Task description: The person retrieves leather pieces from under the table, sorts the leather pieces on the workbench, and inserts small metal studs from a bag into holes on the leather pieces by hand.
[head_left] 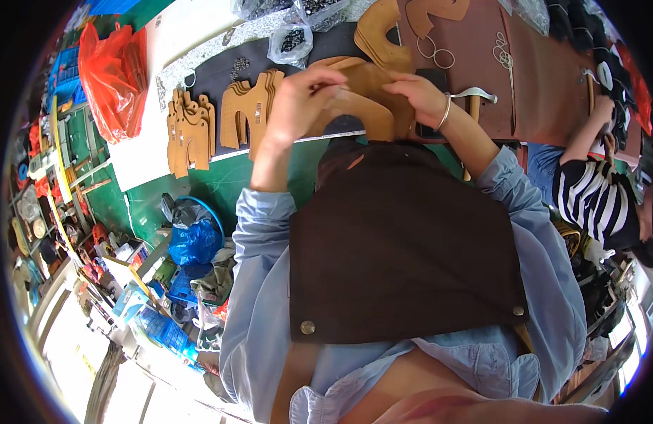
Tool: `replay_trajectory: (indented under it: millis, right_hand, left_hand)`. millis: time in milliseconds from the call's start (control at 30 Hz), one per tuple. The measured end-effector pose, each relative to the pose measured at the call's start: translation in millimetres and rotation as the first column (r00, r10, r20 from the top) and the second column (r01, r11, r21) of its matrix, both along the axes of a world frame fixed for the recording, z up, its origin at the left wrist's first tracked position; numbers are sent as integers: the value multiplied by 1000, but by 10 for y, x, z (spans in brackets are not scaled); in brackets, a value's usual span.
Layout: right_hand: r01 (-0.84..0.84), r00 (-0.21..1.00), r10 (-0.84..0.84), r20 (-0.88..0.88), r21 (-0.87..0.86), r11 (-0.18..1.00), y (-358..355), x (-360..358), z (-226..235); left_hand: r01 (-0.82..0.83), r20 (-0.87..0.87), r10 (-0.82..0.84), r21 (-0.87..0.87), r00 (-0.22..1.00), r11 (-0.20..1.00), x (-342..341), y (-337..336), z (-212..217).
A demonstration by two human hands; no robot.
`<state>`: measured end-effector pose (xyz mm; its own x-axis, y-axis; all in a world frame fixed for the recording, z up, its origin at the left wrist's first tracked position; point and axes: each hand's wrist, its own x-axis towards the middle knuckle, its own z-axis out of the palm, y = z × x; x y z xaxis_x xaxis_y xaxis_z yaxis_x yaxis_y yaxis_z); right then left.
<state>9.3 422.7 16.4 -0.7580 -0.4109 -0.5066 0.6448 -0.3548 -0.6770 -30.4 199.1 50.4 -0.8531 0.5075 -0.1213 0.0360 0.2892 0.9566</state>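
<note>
Above a curved tan leather piece [379,113] at the table's near edge, my left hand [301,102] is raised with thumb and fingers drawn together. What is pinched there, if anything, is too small to make out. Across from it, my right hand [422,99] points inward over the same leather, its fingers closed at the tips; whatever they grip is hidden. More tan leather pieces lie beneath and behind both hands. Left of my left hand stand stacks of cut leather pieces [252,106], with another group of cut leather pieces [190,134] farther left.
A hammer [475,94] and a dark flat slab [431,127] lie right of my right hand. Scissors [437,53] and a second pair [503,53] rest beyond. Clear bags [291,44] hold dark small parts. A red bag [114,85] sits left; a co-worker [595,198] works at right.
</note>
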Motion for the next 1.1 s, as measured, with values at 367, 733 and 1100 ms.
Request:
replay_trajectory:
  millis: [367,733,1100]
  right_hand:
    - [229,964,-194,180,-200,953,326,431,-247]
    - [375,927,-368,71,-222,900,379,284,-186]
    - [-284,947,292,-131,78,956,-27,322,-153]
  left_hand:
    - [-465,-591,82,-535,803,705,268,-103,-874]
    - [-341,72,349,-104,934,934,78,-468,-676]
    - [-227,-189,197,-153,962,962,260,224,-362]
